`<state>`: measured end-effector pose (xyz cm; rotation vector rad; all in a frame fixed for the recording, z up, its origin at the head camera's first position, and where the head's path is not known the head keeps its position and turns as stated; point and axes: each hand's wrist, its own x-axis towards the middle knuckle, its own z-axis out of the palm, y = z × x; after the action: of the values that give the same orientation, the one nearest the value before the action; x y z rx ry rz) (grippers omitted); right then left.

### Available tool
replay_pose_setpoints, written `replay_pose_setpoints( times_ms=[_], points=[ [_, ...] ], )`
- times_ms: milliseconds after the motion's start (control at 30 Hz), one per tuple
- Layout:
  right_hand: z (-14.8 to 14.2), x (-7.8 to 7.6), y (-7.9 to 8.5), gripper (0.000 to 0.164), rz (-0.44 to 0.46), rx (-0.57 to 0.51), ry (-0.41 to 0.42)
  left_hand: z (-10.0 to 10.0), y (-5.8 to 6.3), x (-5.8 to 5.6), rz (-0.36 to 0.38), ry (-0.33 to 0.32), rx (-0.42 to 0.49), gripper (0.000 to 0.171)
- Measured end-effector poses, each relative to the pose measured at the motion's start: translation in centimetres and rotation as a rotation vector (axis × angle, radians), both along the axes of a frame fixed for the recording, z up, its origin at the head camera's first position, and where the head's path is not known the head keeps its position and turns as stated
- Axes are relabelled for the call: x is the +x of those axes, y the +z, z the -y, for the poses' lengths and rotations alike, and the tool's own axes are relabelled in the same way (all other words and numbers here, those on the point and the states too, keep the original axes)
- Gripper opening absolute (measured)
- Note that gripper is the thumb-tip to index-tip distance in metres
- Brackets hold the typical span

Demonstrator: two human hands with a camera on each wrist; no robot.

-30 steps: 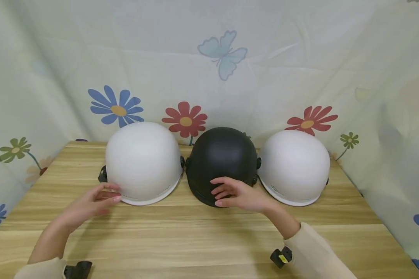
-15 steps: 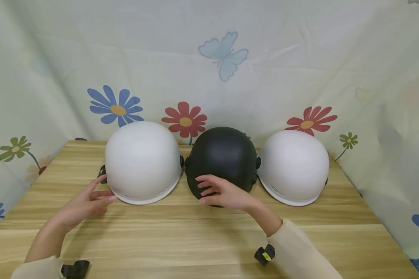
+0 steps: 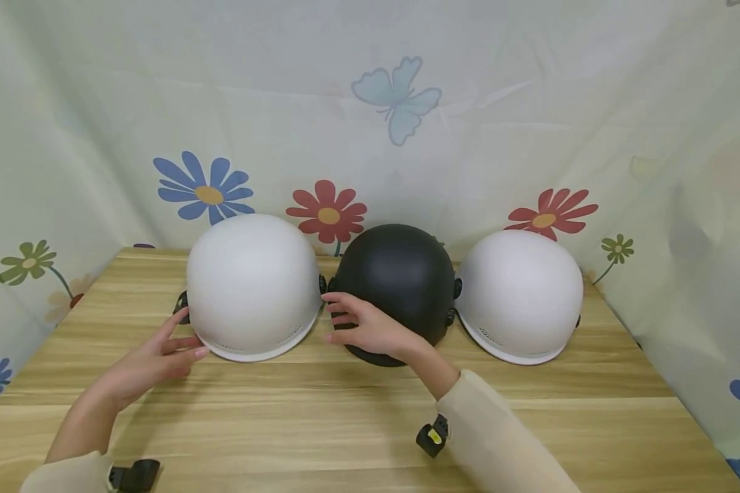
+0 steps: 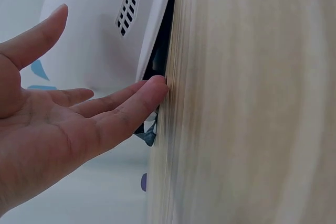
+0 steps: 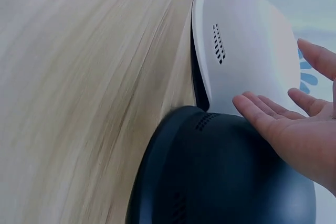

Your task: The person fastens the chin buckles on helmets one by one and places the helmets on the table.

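Three helmets stand dome-up in a row: a large white helmet (image 3: 253, 281) at the left, a black helmet (image 3: 397, 263) in the middle, and a smaller white helmet (image 3: 521, 294) at the right. My left hand (image 3: 154, 363) is at the left helmet's front left, fingers extended by its rim; in the left wrist view the fingertips (image 4: 155, 86) lie close to the rim and tabletop, and contact is unclear. My right hand (image 3: 370, 330) hovers before the black helmet, relaxed fingers pointing at the gap beside the left helmet. Neither hand holds anything.
The helmets rest on a wood-grain table (image 3: 321, 424), near its back edge. Behind and beside it hangs a pale curtain (image 3: 271, 123) with printed flowers and a butterfly. Black side knobs (image 3: 457, 287) sit between neighbouring helmets.
My right hand has moved left across the black helmet's front toward the left white helmet. My left hand has shifted slightly left and its fingers have spread along that helmet's side. The helmets have stayed put.
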<state>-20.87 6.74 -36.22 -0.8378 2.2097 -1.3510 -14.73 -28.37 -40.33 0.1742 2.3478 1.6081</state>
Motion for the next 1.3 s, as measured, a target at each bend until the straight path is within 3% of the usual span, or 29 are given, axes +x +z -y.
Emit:
replay_pose_setpoints(
  times_ms=[633,767,1000,1167,1300],
  points=[
    [3.3,-1.6,-1.0,0.077,0.041,-0.047,-0.089,-0.6,0.1,0.0,-0.020,-0.025,-0.048,0.090],
    [3.7,-1.5,-1.0,0.077,0.033,-0.047,-0.096,-0.6,0.2,0.0,-0.020,-0.026,-0.042,0.091],
    [3.7,0.0,0.7,0.076,0.051,-0.031,-0.090,-0.5,0.1,0.0,-0.005,-0.040,-0.025,0.092],
    [3.8,-1.3,-1.2,0.079,0.044,-0.018,-0.076,-0.5,0.1,0.1,0.023,-0.040,0.006,0.094],
    [3.9,-1.3,-1.3,0.079,0.046,-0.020,-0.069,-0.5,0.2,0.2,0.025,-0.039,0.024,0.095]
  ],
)
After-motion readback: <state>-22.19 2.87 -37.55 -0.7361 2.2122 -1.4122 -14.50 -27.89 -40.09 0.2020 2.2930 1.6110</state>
